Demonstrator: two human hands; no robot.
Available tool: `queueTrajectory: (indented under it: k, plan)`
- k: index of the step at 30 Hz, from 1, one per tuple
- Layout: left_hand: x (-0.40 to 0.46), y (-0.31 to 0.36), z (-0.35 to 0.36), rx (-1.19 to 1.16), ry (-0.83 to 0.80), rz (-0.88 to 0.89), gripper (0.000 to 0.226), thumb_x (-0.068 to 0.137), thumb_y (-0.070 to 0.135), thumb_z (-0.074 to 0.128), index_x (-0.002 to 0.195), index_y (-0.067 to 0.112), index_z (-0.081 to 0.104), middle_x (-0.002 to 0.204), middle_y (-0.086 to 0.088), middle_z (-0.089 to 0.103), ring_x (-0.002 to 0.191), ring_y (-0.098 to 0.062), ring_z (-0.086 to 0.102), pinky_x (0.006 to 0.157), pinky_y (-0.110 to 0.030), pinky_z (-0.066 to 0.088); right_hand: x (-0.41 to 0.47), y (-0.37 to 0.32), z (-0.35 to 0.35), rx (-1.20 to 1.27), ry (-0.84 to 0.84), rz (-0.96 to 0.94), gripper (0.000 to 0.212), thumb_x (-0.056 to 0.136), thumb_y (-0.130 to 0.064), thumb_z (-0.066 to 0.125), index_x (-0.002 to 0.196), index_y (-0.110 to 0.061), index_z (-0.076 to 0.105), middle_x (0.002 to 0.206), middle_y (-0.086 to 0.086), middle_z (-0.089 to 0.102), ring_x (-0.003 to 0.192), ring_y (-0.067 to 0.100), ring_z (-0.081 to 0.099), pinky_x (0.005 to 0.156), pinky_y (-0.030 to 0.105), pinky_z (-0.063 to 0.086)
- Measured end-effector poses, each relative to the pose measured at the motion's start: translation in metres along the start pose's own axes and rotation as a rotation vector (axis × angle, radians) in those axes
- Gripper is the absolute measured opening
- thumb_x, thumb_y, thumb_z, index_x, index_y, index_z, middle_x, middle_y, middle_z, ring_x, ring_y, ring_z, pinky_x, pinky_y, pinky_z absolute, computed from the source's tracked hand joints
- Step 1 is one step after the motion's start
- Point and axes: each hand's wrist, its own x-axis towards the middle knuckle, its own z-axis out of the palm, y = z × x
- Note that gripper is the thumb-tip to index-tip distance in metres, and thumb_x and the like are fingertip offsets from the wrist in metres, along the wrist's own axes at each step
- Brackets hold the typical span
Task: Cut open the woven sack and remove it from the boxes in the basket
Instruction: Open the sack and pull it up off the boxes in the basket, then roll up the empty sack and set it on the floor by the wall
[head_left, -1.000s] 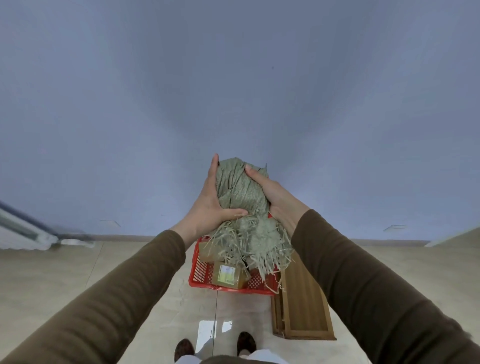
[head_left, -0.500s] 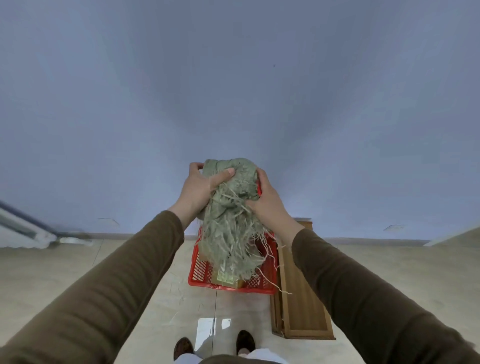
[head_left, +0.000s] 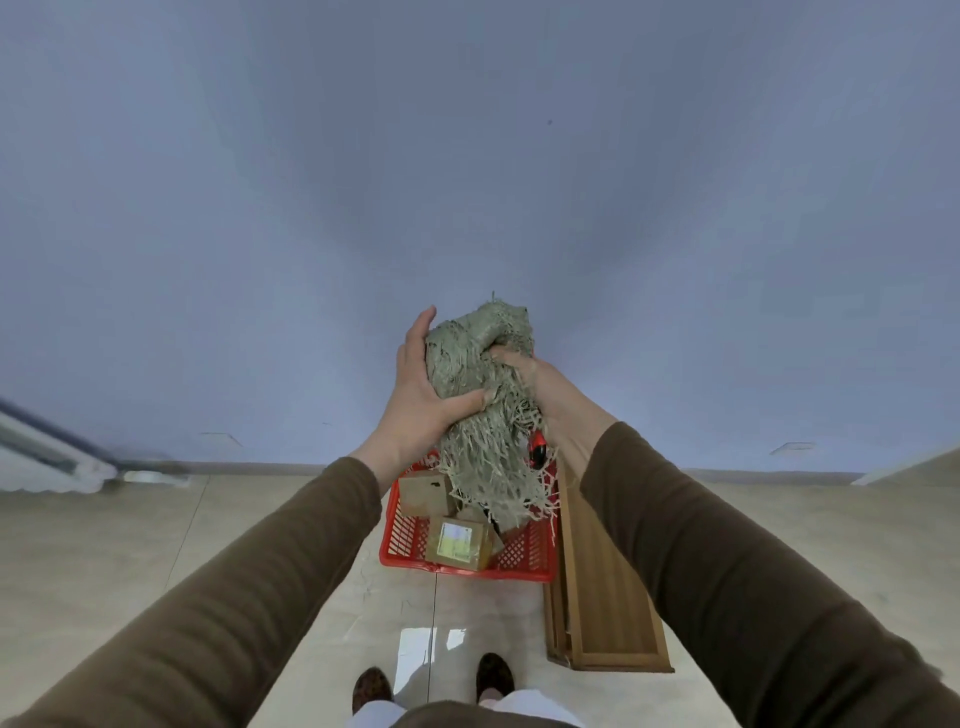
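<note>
Blue wall fills everything behind my fingers. Both my left hand (head_left: 415, 410) and my right hand (head_left: 540, 384) are squeezed around the woven sack (head_left: 478, 395), bunched up between them. It looks soft, light and stringy, so I grab the thick middle. Below my fingers sit the boxes (head_left: 457, 538) in the red basket (head_left: 519, 561).
</note>
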Motion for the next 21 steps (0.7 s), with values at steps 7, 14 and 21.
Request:
queueTrajectory:
  k: [7, 14, 21]
  plan:
    - [0.01, -0.003, -0.005, -0.185, 0.159, -0.222, 0.087, 0.068, 0.034, 0.093, 0.138, 0.034, 0.041, 0.123, -0.009, 0.07, 0.11, -0.032, 0.075, 0.094, -0.053, 0.063, -0.006, 0.009, 0.01, -0.112, -0.045, -0.089, 0.078, 0.096, -0.05, 0.068, 0.157, -0.011, 0.039, 0.156, 0.014, 0.05, 0.143, 0.032, 0.049, 0.112, 0.032, 0.034]
    - [0.021, 0.001, 0.0, -0.305, 0.181, -0.472, 0.067, 0.096, 0.031, 0.075, 0.14, 0.018, 0.027, 0.123, -0.02, 0.063, 0.088, -0.027, 0.074, 0.07, -0.04, 0.065, -0.017, 0.04, -0.013, -0.144, -0.139, -0.347, 0.098, 0.082, -0.026, 0.088, 0.159, -0.027, 0.027, 0.154, 0.0, 0.048, 0.137, 0.021, 0.054, 0.114, 0.046, 0.047]
    - [-0.008, 0.004, 0.038, -0.285, 0.087, -0.337, 0.081, 0.094, 0.028, 0.076, 0.153, 0.018, 0.021, 0.139, -0.014, 0.059, 0.113, -0.024, 0.07, 0.096, -0.044, 0.06, -0.03, 0.063, -0.032, -0.129, 0.086, -0.392, 0.066, 0.087, -0.022, 0.082, 0.14, -0.024, 0.044, 0.12, -0.006, 0.066, 0.109, 0.012, 0.068, 0.097, 0.04, 0.058]
